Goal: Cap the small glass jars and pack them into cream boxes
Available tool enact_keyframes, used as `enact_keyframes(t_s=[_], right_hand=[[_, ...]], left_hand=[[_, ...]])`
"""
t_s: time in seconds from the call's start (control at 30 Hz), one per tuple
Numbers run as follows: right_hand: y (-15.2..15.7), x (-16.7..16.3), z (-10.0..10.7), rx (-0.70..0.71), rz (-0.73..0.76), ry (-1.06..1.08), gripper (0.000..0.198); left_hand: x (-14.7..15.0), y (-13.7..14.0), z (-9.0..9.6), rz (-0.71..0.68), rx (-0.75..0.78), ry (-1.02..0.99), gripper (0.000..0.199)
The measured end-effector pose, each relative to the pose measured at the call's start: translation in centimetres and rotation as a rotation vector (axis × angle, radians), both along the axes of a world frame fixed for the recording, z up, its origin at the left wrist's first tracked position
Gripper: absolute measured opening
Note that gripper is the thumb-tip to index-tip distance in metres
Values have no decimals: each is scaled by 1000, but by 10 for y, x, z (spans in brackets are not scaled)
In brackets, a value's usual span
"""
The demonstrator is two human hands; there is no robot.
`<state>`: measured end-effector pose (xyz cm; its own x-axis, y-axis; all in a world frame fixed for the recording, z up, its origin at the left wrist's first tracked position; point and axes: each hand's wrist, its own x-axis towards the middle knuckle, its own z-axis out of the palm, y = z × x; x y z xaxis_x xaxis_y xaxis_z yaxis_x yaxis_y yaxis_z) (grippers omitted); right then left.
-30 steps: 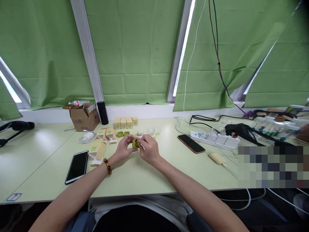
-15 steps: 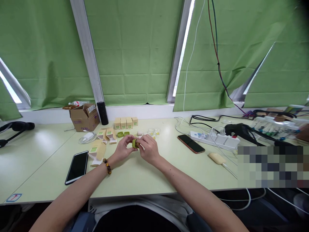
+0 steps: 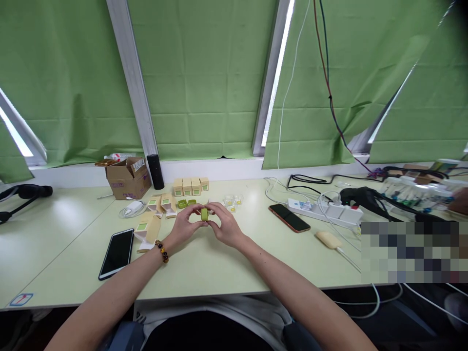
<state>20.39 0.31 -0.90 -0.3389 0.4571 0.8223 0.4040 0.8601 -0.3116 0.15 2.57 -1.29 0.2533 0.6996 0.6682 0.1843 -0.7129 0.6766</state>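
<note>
Between my two hands, above the middle of the table, is a small olive-green case (image 3: 204,214). My left hand (image 3: 185,225) grips its left side, with a beaded bracelet (image 3: 161,251) on the wrist. On the other side, the fingers and thumb of my right hand (image 3: 224,225) close on the same case. Just beyond my left hand lie more green pieces (image 3: 186,203). Some small clear containers with yellow in them (image 3: 233,201) stand behind my right hand. Several small tan boxes (image 3: 190,186) form a row farther back. What lies inside the held case is hidden.
Opened tan boxes (image 3: 146,228), a white cable (image 3: 132,208) and a large phone (image 3: 116,254) lie to the left. Behind them stand a cardboard box (image 3: 128,180) and a black cylinder (image 3: 155,171). Rightward are another phone (image 3: 289,217), a power strip (image 3: 321,210) and a computer mouse-like object (image 3: 328,239).
My right hand's fingers have shifted from over the green case to its right side. The case has turned upright and faces me more. My left hand keeps its hold.
</note>
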Motion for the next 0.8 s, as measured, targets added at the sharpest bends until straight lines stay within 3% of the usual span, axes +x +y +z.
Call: enact_keyframes(t_s=[0.07,0.13,0.23,0.3,0.8], right_hand=[[2,-1,-1,-48,45,72,52],[3,0,-2,-70,61,137,50],[6,1,-3,-74,46,181,49],[7,1,-5,-69,34,183,48],[8,0,-9,-36,-2,77,45]], left_hand=[[1,-2,2,-20,2,-19,61],[2,-5,4,-24,11,-44,57],[1,-6,7,59,23,-28,24],[1,-5,7,117,11,17,13],[9,-10,6,107,-76,99,20]])
